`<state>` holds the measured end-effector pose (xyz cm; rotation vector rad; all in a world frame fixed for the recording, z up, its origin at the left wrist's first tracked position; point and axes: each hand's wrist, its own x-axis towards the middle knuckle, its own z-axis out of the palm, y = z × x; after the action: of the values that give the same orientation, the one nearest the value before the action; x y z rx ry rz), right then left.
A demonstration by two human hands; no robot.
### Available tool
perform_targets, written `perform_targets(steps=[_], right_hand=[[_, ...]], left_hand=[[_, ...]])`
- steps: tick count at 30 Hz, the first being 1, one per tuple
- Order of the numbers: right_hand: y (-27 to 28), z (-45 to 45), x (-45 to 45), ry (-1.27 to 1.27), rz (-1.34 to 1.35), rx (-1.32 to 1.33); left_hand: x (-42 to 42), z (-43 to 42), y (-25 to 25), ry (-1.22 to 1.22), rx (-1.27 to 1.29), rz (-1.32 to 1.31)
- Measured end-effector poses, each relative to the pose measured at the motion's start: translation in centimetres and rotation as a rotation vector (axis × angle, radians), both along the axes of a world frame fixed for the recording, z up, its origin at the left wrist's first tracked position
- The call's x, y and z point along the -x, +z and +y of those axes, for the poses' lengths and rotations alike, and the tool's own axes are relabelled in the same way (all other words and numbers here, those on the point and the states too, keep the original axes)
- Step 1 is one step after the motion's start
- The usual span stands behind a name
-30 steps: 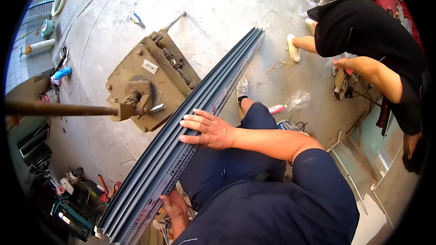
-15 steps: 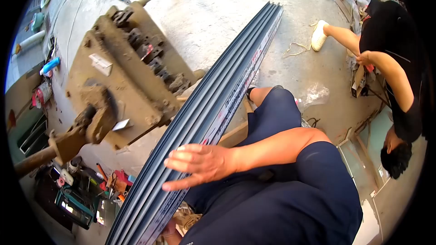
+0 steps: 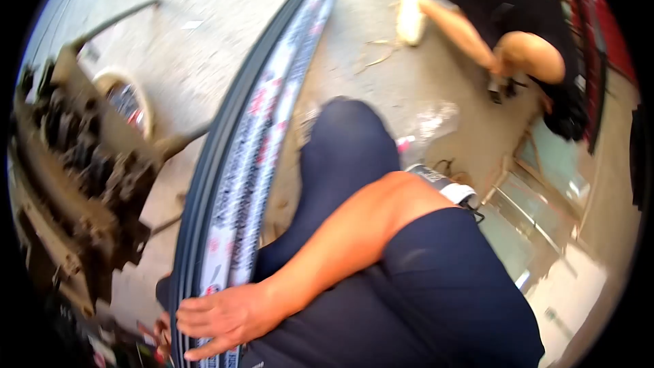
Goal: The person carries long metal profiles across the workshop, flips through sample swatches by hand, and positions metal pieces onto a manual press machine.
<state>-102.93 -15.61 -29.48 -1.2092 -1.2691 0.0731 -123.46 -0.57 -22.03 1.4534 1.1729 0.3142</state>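
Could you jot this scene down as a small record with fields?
Main thing: long, dark-grey, ribbed bundle, apparently metal, with printed whitish side
Right hand: laid across the bundle, fingers extended
Left hand: at the bundle's left edge, mostly hidden
At left: rough brown metal machine
Upper right: black-clad person, bent over
Floor: pale grey, concrete-like

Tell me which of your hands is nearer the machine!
Left. The left hand shows at the edge of the bars facing the machine; the right hand lies over the bars, farther away.
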Motion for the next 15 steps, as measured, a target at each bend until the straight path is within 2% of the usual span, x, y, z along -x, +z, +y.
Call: perform_targets(steps=[2, 3, 7, 11, 15], right_hand=[[-0.8, -0.1, 0.0, -0.087, -0.076, -0.092], [-0.2, -0.1, 0.5, -0.001, -0.038, -0.036], [-0.3, -0.3, 0.3, 0.113, -0.266, 0.054], [-0.8, 0.0, 0.3, 0.124, -0.380, 0.094], [-0.8, 0.0, 0.5, 0.134, -0.394, 0.092]], left_hand=[[0.0, -0.3, -3.6, -0.196, -0.273, 0.103], [0.2, -0.2, -4.5, -0.288, -0.433, 0.155], [0.1, 0.2, -6.6, -0.584, -0.969, 0.365], [0.6, 0.8, -7.9, -0.693, -1.306, 0.494], [0.5, 1.9, -8.9, -0.725, -1.519, 0.563]])
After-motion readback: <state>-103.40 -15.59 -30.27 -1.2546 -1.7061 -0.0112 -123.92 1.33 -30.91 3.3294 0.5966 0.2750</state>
